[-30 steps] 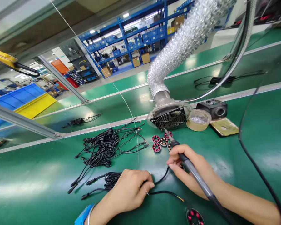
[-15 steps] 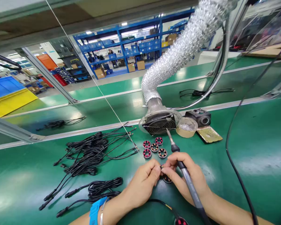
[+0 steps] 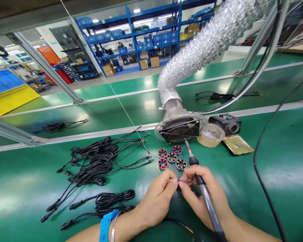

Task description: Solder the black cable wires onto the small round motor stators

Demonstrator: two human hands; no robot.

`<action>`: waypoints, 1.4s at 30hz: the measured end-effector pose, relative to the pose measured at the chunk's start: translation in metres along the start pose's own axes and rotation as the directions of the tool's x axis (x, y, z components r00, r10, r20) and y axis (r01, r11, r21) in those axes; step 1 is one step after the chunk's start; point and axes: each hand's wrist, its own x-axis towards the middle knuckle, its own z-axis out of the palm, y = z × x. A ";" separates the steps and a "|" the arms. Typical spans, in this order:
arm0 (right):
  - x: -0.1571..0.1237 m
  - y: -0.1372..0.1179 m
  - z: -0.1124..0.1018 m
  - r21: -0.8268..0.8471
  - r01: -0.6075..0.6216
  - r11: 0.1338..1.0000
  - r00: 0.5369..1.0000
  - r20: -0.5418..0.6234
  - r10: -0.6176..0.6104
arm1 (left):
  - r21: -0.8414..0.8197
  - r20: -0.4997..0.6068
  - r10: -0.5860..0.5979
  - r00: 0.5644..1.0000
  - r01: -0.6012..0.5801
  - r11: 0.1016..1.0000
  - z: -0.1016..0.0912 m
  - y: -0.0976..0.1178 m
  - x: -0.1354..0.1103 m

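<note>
My left hand [image 3: 156, 200] is closed, its thumb and forefinger pinching the end of a black cable [image 3: 174, 220] whose thin wires show between my hands. My right hand [image 3: 208, 193] is wrapped loosely round a soldering iron [image 3: 206, 198], its tip pointing up and away toward the fan. The right thumb and fingertips also meet at a thin reddish wire [image 3: 181, 180], close against the left fingertips. Several small round coil rings [image 3: 171, 157] with red or copper windings lie just beyond my hands. What sits under the right fingers is mostly hidden.
Black cables [image 3: 96, 161] lie heaped at left, with another coiled bundle [image 3: 113, 200] nearer. Behind the rings stands a fume extractor fan [image 3: 181, 131] on a silver duct [image 3: 189, 57]. A round tub [image 3: 210, 136], a black holder [image 3: 226, 124] and a sponge tray [image 3: 238, 145] sit right.
The view has shifted slightly. My fingertips have drawn together around the thin wire, and the coil ring seen beneath my right hand is now mostly hidden. The iron stays in my right hand.
</note>
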 end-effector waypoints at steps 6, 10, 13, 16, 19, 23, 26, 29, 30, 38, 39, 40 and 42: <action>-0.005 0.002 0.002 0.008 0.018 1.000 1.000 -0.004 -0.018 | -0.078 -0.035 -0.002 0.999 0.000 0.997 0.001 -0.002 0.000; -0.003 0.002 -0.007 -0.076 0.110 0.991 0.994 0.029 -0.108 | 0.055 0.005 -0.019 1.000 0.019 0.998 -0.003 0.003 -0.001; 0.002 0.000 -0.015 -0.122 0.302 0.945 0.952 0.085 -0.293 | 0.184 0.056 -0.042 0.998 0.031 0.983 -0.005 0.008 -0.002; 0.006 0.000 -0.018 -0.075 0.443 0.893 0.884 0.205 -0.421 | 0.245 0.101 -0.039 0.994 0.013 0.969 -0.005 0.011 -0.004; 0.009 0.004 -0.019 -0.138 0.461 0.877 0.863 0.299 -0.407 | 0.308 0.112 -0.042 0.993 0.005 0.951 -0.006 0.014 -0.006; 0.012 0.009 -0.023 -0.169 0.359 0.918 0.916 0.252 -0.312 | 0.377 0.113 -0.050 0.992 0.004 0.926 -0.009 0.018 -0.005; 0.011 0.009 -0.024 -0.137 0.369 0.919 0.910 0.256 -0.327 | 0.357 0.114 -0.049 0.992 0.005 0.934 -0.011 0.018 -0.004; 0.009 0.007 -0.024 -0.115 0.391 0.913 0.897 0.272 -0.349 | 0.282 0.137 -0.062 0.989 0.021 0.959 -0.012 0.016 -0.003; 0.009 0.007 -0.024 -0.110 0.384 0.917 0.898 0.276 -0.343 | 0.255 0.142 -0.066 0.988 0.028 0.966 -0.012 0.015 -0.002; 0.008 0.005 -0.028 -0.143 0.330 0.933 0.912 0.305 -0.276 | 0.199 0.145 -0.083 0.986 0.053 0.979 -0.013 0.013 -0.002; 0.007 0.006 -0.027 -0.140 0.346 0.928 0.906 0.308 -0.292 | 0.186 0.149 -0.087 0.985 0.059 0.981 -0.012 0.012 -0.001; 0.007 0.006 -0.026 -0.137 0.364 0.921 0.899 0.309 -0.309 | 0.161 0.157 -0.096 0.983 0.071 0.984 -0.012 0.011 -0.001; 0.007 0.008 -0.023 -0.138 0.389 0.911 0.891 0.309 -0.334 | 0.106 0.170 -0.105 0.980 0.087 0.991 -0.012 0.009 0.001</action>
